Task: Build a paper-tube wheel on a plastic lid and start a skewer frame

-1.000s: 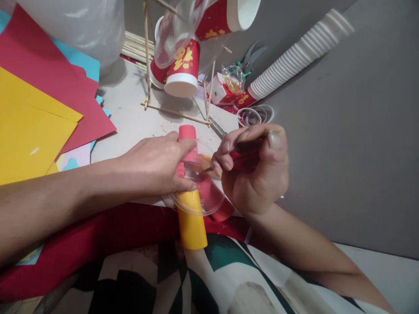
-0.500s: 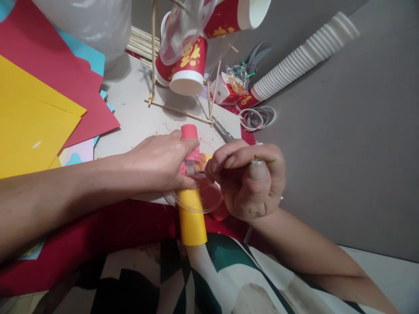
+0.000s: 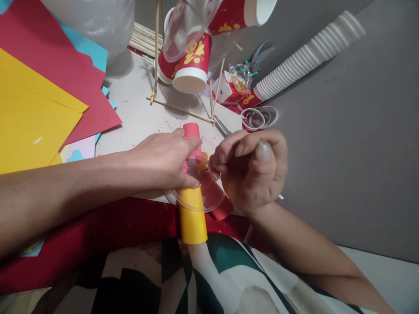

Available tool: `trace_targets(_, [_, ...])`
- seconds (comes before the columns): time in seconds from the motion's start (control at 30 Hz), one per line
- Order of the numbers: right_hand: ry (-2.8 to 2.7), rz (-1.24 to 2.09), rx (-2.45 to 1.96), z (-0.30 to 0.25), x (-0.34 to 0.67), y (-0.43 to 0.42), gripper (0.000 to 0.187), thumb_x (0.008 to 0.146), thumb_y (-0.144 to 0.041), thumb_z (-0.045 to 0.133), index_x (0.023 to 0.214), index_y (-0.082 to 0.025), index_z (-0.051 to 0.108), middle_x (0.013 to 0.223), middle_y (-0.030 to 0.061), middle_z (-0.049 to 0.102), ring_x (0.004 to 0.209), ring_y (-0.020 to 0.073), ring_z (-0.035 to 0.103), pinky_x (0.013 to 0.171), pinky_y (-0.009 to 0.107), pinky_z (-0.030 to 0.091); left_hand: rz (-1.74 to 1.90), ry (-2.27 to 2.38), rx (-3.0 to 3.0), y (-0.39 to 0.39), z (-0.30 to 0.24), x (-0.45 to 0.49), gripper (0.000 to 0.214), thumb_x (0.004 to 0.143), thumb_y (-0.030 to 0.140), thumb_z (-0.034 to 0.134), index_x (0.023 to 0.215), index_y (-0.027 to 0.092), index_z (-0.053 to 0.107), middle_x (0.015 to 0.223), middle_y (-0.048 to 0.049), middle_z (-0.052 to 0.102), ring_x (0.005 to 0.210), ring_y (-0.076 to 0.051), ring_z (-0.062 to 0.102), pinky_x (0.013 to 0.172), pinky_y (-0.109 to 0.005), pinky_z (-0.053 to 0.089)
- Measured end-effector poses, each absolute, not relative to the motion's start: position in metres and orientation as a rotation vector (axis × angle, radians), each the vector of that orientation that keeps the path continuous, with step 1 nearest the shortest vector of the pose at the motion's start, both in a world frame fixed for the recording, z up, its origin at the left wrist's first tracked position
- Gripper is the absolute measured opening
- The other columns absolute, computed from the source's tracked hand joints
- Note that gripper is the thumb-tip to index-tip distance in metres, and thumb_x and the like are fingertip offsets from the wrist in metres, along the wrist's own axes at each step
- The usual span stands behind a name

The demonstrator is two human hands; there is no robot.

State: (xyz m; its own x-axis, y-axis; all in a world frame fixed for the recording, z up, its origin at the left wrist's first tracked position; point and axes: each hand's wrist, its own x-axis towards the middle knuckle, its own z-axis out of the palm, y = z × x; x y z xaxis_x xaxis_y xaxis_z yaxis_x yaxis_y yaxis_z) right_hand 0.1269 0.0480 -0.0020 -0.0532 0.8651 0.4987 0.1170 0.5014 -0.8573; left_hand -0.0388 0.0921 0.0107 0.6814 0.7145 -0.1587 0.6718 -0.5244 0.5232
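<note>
My left hand point(image 3: 160, 160) is closed around a rolled paper tube point(image 3: 192, 218), yellow at the near end and pink-red at the far end, lying on the work board. A clear round plastic lid point(image 3: 209, 198) rests against the tube. My right hand point(image 3: 253, 170) is clenched in a fist on a thin tool that is almost hidden in the fingers, its tip at the lid where the tube meets it. Both hands nearly touch over the lid.
Red and yellow paper sheets point(image 3: 36, 113) lie left. Behind stand a wooden stick frame point(image 3: 183, 109), red paper cups point(image 3: 191, 65), a long stack of white cups point(image 3: 307, 52), scissors point(image 3: 260, 54), clear rings point(image 3: 258, 117) and a plastic bag point(image 3: 98, 22). Patterned cloth point(image 3: 196, 279) lies near.
My right hand has rotated and drawn closer to the lid, hiding the red-handled tool that showed a second ago. My left hand keeps its hold on the tube.
</note>
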Motion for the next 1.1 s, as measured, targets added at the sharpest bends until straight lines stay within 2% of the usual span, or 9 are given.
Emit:
trace_targets(0.17, [-1.736,0.92,-0.78,0.004,0.137,0.057,0.022,0.1,-0.036,0.044,0.082,-0.025,0.053,0.07,-0.0011,0.053,0.046,0.0114,0.044,0.038,0.027,0.039,0.12,1.046,2.331,0.093,0.01,-0.04,0.059,0.075,0.057,0.063,0.124,0.026,0.055,0.111,-0.0103,0.06,0.091,-0.028,0.061,0.076,-0.038,0.047])
trace_targets(0.3, [-1.737,0.875,-0.902,0.009,0.14,0.06,0.022,0.1,-0.039,0.045,0.084,-0.026,0.053,0.074,-0.0007,0.058,0.05,0.0129,0.052,0.044,0.029,0.045,0.114,1.037,2.33,0.093,0.008,-0.04,0.061,0.075,0.059,0.062,0.126,0.027,0.055,0.112,-0.0107,0.06,0.092,-0.028,0.061,0.077,-0.039,0.047])
trace_targets(0.47, [-1.637,0.734,-1.081,0.008,0.146,0.051,0.021,0.1,-0.041,0.045,0.086,-0.028,0.053,0.081,-0.0007,0.064,0.057,0.0137,0.058,0.054,0.031,0.051,0.103,1.071,2.334,0.093,0.007,-0.04,0.068,0.076,0.063,0.06,0.132,0.028,0.051,0.115,-0.0114,0.059,0.093,-0.029,0.061,0.078,-0.04,0.047])
trace_targets(0.63, [-1.727,0.428,-1.152,0.009,0.154,0.037,0.013,0.099,-0.034,0.051,0.097,-0.026,0.062,0.092,0.0023,0.068,0.07,0.0147,0.062,0.063,0.031,0.053,0.106,1.068,2.335,0.092,0.008,-0.04,0.067,0.076,0.062,0.06,0.133,0.028,0.051,0.116,-0.0112,0.06,0.093,-0.029,0.06,0.077,-0.039,0.047])
trace_targets(0.77, [-1.826,0.385,-1.275,0.019,0.157,0.028,0.017,0.097,-0.03,0.056,0.109,-0.025,0.067,0.094,0.0043,0.071,0.061,0.0118,0.06,0.055,0.028,0.051,0.094,1.068,2.324,0.092,0.011,-0.04,0.065,0.076,0.061,0.06,0.132,0.028,0.052,0.117,-0.0113,0.059,0.094,-0.029,0.06,0.078,-0.039,0.047])
trace_targets(0.83, [-1.844,0.433,-1.337,0.027,0.159,0.025,0.02,0.094,-0.028,0.06,0.112,-0.025,0.068,0.089,0.003,0.072,0.055,0.0106,0.059,0.049,0.026,0.05,0.083,1.074,2.313,0.092,0.012,-0.04,0.065,0.075,0.06,0.061,0.131,0.028,0.051,0.118,-0.0111,0.059,0.095,-0.029,0.06,0.08,-0.039,0.046])
trace_targets(0.97, [-1.867,0.557,-1.503,0.046,0.168,0.024,0.02,0.084,-0.024,0.073,0.104,-0.024,0.072,0.074,0.0005,0.07,0.047,0.0096,0.058,0.042,0.023,0.048,0.069,1.072,2.297,0.092,0.012,-0.039,0.066,0.075,0.06,0.062,0.132,0.029,0.05,0.118,-0.0107,0.059,0.097,-0.029,0.06,0.081,-0.039,0.047])
trace_targets(1.1, [-2.052,0.637,-1.569,0.06,0.179,0.035,0.014,0.08,-0.026,0.076,0.091,-0.02,0.07,0.064,-0.0001,0.066,0.044,0.008,0.054,0.039,0.018,0.044,0.083,1.055,2.324,0.092,0.011,-0.04,0.066,0.076,0.061,0.06,0.132,0.028,0.051,0.116,-0.0111,0.059,0.096,-0.03,0.06,0.08,-0.04,0.047])
